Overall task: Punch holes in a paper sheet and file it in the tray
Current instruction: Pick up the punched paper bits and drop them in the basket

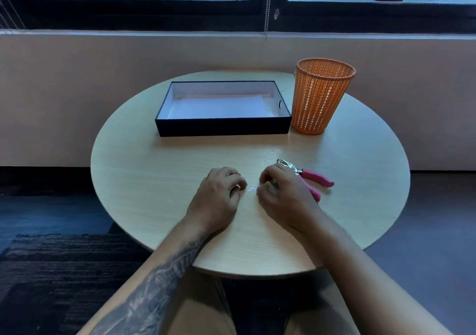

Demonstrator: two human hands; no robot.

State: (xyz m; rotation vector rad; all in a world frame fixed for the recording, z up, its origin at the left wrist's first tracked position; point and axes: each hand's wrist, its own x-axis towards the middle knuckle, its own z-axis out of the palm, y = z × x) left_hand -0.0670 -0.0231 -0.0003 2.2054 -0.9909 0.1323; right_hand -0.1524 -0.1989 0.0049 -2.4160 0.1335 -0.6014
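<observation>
A white paper sheet (219, 106) lies flat inside the black tray (222, 126) at the far side of the round table. The pink-handled hole punch (313, 177) lies on the table just right of my right hand (282, 195). A few tiny white paper dots (250, 190) lie on the wood between my two hands. My left hand (219, 199) rests on the table with fingers curled, its fingertips close to the dots. My right hand is curled too, fingertips pointing at the dots. Whether either hand pinches a dot is not clear.
An orange mesh wastebasket (322, 95) stands at the tray's right end, touching it. The round wooden table (144, 180) sits before a wall and a window. Dark carpet lies on the floor to the left.
</observation>
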